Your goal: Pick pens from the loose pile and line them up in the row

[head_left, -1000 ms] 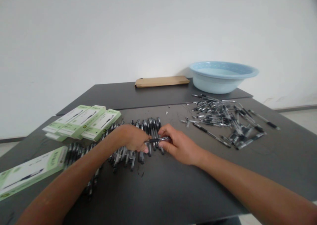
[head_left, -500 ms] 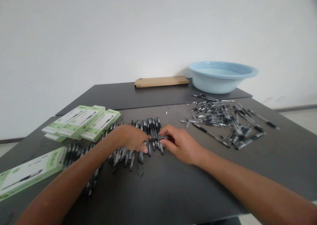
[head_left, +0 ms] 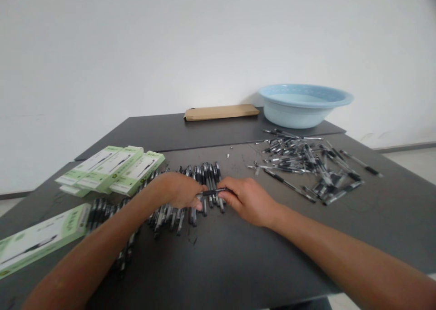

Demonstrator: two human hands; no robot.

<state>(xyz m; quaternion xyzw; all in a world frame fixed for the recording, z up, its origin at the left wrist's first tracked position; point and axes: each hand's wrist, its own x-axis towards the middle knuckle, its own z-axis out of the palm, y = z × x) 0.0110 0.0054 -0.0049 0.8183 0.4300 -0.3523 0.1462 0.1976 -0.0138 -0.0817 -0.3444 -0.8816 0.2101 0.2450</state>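
Between my hands a pen [head_left: 210,192] with a black grip lies sideways. My left hand [head_left: 184,190] is closed on its left end, the back of the hand hiding most of the fingers. Thumb and fingers of my right hand [head_left: 247,198] pinch its other end. Beneath and behind the hands, a row of capped black pens [head_left: 175,217] lies on the dark table [head_left: 231,264], running left under my left forearm. Part of that row is hidden by the forearm. To the right is a loose heap of clear-barrelled pen parts [head_left: 306,157].
Several green and white pen boxes [head_left: 102,169] are stacked at the left, with another pen box [head_left: 44,237] nearer me. Toward the back are a flat brown cardboard piece [head_left: 221,112] and a light blue basin [head_left: 296,114]. A tiny pale part [head_left: 228,155] lies mid-table.
Both hands keep hold of the pen in nearly the same place. The right fingers have shifted slightly around its end. The whole view has moved a little.
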